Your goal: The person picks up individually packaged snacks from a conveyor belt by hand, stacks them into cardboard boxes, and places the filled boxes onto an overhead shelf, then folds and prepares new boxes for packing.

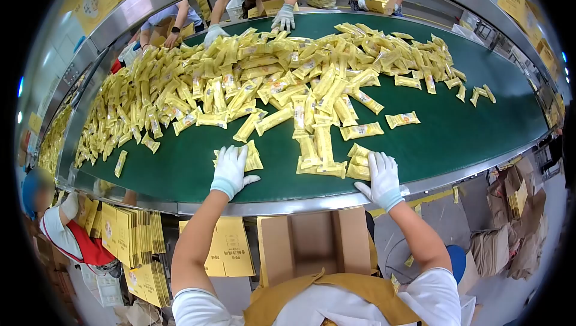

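Observation:
Both hands wear white gloves and rest at the near edge of a green conveyor belt (480, 128). My left hand (231, 170) lies over a few yellow packets (254, 156), its thumb spread to the right. My right hand (382, 177) has its fingers spread against the right side of a small group of yellow packets (359, 163). Between the hands, several more packets (324, 149) lie together, some upright and some crosswise. Beyond them stretches a large heap of the same packets (258, 68). An open cardboard box (273, 248) stands below the belt edge, in front of my body.
A metal rail (288, 207) borders the belt. Flat yellow cartons (231, 248) and stacked cartons (123, 236) stand at the lower left. Gloved co-workers' hands (284, 18) reach over the far side. A person in a red apron (87, 242) is at the left. Brown bags (492, 251) lie right.

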